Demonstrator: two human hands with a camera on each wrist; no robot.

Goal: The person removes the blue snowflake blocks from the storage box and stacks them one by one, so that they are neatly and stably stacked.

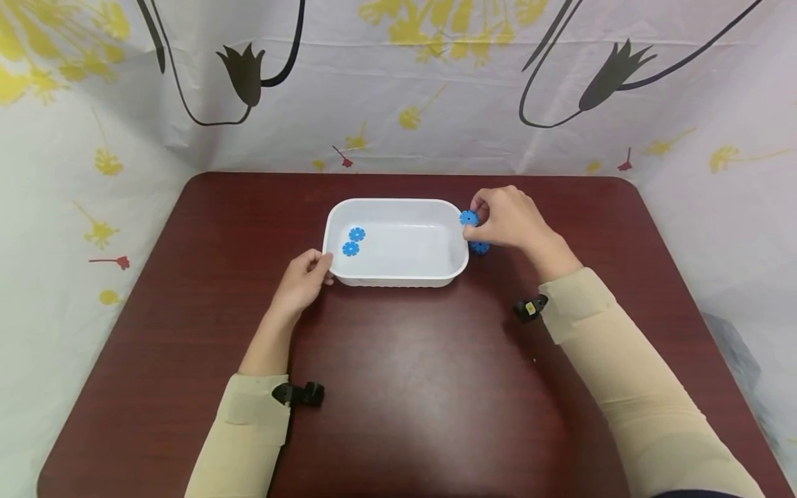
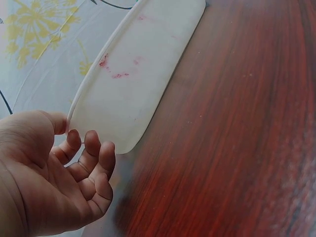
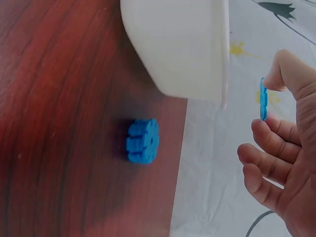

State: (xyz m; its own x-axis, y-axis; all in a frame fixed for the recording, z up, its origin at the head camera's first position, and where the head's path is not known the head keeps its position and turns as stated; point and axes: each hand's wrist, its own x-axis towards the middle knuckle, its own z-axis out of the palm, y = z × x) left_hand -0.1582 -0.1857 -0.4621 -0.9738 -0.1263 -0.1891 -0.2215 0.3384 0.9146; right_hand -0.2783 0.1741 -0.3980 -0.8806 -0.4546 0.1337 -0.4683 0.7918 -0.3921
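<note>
A white plastic basin (image 1: pixel 405 252) stands on the table with two blue notched discs (image 1: pixel 353 241) lying at the left of its floor. My left hand (image 1: pixel 303 282) grips the basin's left rim between thumb and fingers; the left wrist view shows the hand (image 2: pixel 74 170) at the basin's corner. My right hand (image 1: pixel 512 218) pinches one blue notched disc (image 1: pixel 469 218) by its edge, above the right rim. In the right wrist view that disc (image 3: pixel 263 98) appears edge-on between thumb and fingertip. A short stack of blue notched discs (image 3: pixel 143 141) sits on the table beside the basin, partly hidden in the head view.
The dark red wooden table (image 1: pixel 405 373) has rounded far corners. A white sheet (image 1: pixel 398 90) with yellow and grey flower prints hangs behind and at both sides. Black straps with small devices sit at both sleeve cuffs. Reddish marks (image 2: pixel 120 75) show on the basin's outer wall.
</note>
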